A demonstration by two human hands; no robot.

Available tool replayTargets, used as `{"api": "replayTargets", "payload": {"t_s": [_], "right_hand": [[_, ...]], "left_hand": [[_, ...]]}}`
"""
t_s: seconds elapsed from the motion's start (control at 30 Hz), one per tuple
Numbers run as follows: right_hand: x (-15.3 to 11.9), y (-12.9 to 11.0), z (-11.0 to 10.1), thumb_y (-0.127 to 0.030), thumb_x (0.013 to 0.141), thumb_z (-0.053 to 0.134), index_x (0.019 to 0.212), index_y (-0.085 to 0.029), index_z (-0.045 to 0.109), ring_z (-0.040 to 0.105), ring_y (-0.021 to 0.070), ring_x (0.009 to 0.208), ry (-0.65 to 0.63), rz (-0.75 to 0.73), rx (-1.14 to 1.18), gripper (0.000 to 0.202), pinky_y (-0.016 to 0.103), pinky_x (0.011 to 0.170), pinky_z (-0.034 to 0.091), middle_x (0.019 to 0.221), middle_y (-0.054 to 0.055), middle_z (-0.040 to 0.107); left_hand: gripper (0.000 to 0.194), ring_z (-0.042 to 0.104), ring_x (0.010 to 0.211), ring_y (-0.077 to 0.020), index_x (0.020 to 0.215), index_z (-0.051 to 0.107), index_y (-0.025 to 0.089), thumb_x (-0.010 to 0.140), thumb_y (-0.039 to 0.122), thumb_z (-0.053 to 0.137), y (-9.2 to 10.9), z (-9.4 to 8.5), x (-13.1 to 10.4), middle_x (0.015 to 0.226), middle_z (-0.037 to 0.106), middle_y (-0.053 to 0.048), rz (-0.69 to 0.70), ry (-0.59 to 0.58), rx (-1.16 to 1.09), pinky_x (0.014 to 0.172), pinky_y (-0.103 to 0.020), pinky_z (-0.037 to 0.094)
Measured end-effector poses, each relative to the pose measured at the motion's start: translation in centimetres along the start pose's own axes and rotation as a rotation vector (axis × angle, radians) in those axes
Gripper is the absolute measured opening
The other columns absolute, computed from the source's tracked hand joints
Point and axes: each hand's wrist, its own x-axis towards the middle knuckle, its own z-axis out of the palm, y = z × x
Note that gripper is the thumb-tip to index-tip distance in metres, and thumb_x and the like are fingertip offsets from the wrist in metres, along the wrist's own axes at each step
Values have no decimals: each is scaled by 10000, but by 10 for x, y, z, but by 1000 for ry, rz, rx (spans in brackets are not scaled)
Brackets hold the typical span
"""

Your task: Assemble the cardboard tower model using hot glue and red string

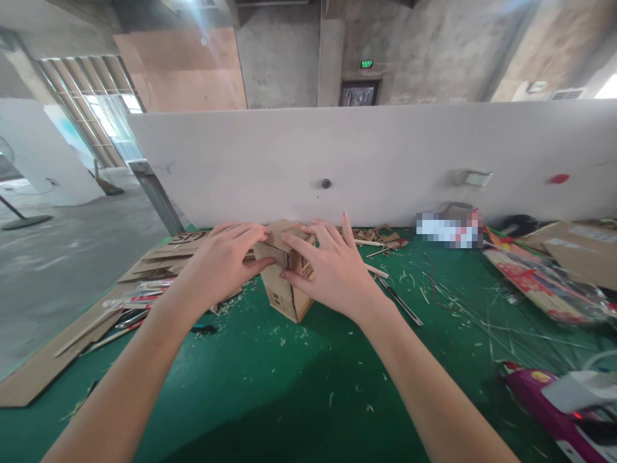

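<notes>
A small upright cardboard box [282, 289] with printing on its sides stands on the green table [270, 399]. My left hand [231, 254] is closed on its left side, fingers along the top edge and thumb against the front face. From the right, my right hand [332, 263] grips the same box, with fingertips over the top and the thumb pressed on the front; one finger points upward. Part of the printed right side is hidden behind my right hand. A utility knife [400, 301] lies just right of my right hand.
Cardboard sheets [43, 370] and packaged tools [139, 296] lie at the left. Cardboard scraps [385, 238] sit behind the box. Thin clear rods [463, 308], a red-patterned package [544, 283] and a purple power strip [540, 392] occupy the right. A white partition [241, 167] borders the back.
</notes>
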Motion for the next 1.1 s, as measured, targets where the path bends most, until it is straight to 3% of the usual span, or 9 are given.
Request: {"api": "replayTargets", "payload": {"t_s": [0.2,0.33,0.7,1.1], "right_hand": [[0,2,0,-499,893,577,1320,-291,546,469,279,1273,-2,-15,5,476,573,1164,153,1257,101,583],[1,2,1,-492,893,584,1318,-280,544,498,272,1242,6,-23,7,477,569,1166,150,1249,90,595],[1,4,-3,-460,883,626,1285,-250,500,593,241,1128,29,-77,5,470,547,1166,155,1214,83,638],[-1,2,0,-450,874,640,1021,-249,557,462,292,1313,37,-76,-7,262,616,1145,155,1242,88,623]], "left_hand": [[286,627,1055,-268,1140,551,252,904,411,583,0,0,0,1107,684,-45,-37,-13,29,1031,-470,427],[296,643,1010,-229,1228,512,270,938,321,543,4,-1,0,1152,668,-42,46,-34,121,1114,-473,342],[148,636,992,-231,1080,563,242,942,279,521,8,-2,2,1104,652,-48,70,-47,199,1049,-480,371],[169,637,1002,-239,1106,565,259,941,272,528,8,-2,1,1089,648,-41,58,-40,182,1033,-478,357]]}}
